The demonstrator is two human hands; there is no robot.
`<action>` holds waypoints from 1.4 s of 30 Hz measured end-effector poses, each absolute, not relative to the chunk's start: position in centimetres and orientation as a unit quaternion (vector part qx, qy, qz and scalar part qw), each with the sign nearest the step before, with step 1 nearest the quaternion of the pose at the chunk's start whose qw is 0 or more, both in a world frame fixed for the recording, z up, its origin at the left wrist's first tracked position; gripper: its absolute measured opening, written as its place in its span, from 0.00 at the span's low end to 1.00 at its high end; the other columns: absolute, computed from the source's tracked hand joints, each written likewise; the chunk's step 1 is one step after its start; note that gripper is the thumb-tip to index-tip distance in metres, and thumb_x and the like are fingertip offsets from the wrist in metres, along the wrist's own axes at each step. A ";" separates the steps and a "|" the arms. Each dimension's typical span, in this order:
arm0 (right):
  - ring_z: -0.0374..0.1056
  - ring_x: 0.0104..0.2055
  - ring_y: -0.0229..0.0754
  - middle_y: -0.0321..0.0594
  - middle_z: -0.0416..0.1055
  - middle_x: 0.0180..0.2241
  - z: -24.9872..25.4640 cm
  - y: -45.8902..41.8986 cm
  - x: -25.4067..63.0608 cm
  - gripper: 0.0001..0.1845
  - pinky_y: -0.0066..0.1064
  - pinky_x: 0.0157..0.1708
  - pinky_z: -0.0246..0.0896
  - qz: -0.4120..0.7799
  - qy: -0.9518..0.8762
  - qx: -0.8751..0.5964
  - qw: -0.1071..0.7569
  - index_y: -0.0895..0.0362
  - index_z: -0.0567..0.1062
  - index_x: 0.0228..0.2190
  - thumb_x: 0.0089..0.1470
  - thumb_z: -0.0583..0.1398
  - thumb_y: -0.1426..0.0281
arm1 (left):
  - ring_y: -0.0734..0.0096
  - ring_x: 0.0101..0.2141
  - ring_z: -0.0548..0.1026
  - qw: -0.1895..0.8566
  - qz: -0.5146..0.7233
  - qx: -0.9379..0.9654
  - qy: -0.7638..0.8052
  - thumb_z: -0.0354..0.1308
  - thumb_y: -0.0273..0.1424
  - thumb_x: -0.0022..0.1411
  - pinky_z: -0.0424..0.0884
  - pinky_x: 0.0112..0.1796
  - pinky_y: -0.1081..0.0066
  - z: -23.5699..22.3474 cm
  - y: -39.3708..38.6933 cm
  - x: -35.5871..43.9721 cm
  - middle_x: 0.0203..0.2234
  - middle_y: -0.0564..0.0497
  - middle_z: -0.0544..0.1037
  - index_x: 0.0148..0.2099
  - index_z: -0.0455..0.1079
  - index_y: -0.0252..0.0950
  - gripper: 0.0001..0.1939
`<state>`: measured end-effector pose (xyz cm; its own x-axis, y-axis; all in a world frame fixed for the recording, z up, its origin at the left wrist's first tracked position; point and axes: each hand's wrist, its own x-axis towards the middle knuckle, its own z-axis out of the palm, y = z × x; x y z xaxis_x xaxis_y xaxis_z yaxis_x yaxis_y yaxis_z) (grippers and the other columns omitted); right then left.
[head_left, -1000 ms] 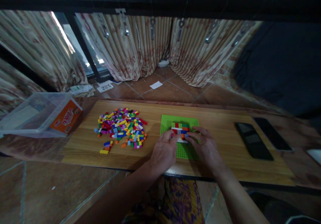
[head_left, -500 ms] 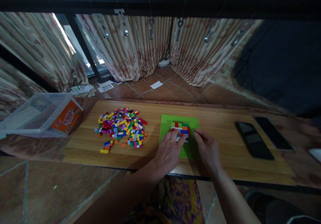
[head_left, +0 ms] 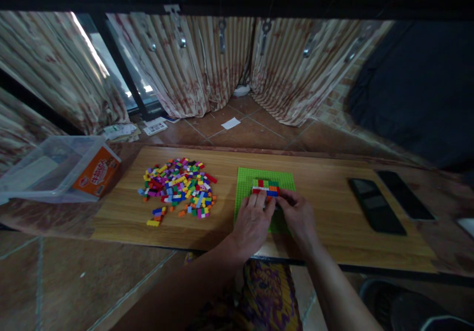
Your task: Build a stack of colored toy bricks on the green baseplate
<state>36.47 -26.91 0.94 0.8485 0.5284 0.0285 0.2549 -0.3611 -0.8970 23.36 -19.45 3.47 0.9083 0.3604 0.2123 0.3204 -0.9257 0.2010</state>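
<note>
A small block of toy building bricks in green, red, orange, blue and white stands on a bright green baseplate. Closed around its near left side is my left hand, the fingers covering part of the front. My right hand is curled against the right end of the block, thumb and fingertips close together there. Between the two hands the lower front of the bricks is mostly hidden, so I cannot see whether a loose brick sits in the fingers.
Loose bricks lie in a multicoloured pile on the left of the wooden board. Left of them stands a clear plastic bin with an orange label. Two dark phones, one near and one farther, lie at the right.
My right hand has moved left and now touches the right end of the brick block. My left hand stays on the block's near left side.
</note>
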 end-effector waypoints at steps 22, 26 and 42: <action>0.71 0.29 0.40 0.39 0.78 0.27 0.8 -28.3 37.0 0.21 0.29 0.29 0.65 0.166 -0.069 -0.710 0.681 0.58 0.80 0.30 0.36 0.68 0.55 | 0.54 0.59 0.63 0.086 0.175 0.966 0.170 0.46 0.22 0.63 0.63 0.56 0.53 3.1 -20.2 19.7 0.62 0.39 0.63 0.67 0.53 0.35 0.30; 0.70 0.31 0.40 0.39 0.78 0.30 1.1 -30.2 36.7 0.22 0.28 0.30 0.64 0.153 -0.057 -0.708 0.687 0.59 0.80 0.31 0.35 0.69 0.55 | 0.54 0.56 0.65 0.125 0.202 0.944 0.231 0.48 0.23 0.61 0.64 0.56 0.54 2.6 -19.7 14.5 0.59 0.39 0.66 0.65 0.57 0.35 0.29; 0.74 0.44 0.50 0.43 0.79 0.40 -0.2 -30.0 27.4 0.22 0.39 0.47 0.67 0.203 -0.342 -0.764 0.508 0.54 0.81 0.35 0.49 0.62 0.49 | 0.59 0.49 0.71 0.090 0.305 0.814 0.486 0.51 0.22 0.60 0.70 0.51 0.57 0.0 -13.2 2.3 0.49 0.42 0.73 0.56 0.66 0.36 0.21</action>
<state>27.36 -30.02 -0.22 0.6838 0.7288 0.0367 0.3166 -0.2510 -0.9147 2.31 -13.18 0.05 0.3425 0.8454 0.4098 0.7361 -0.5125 0.4421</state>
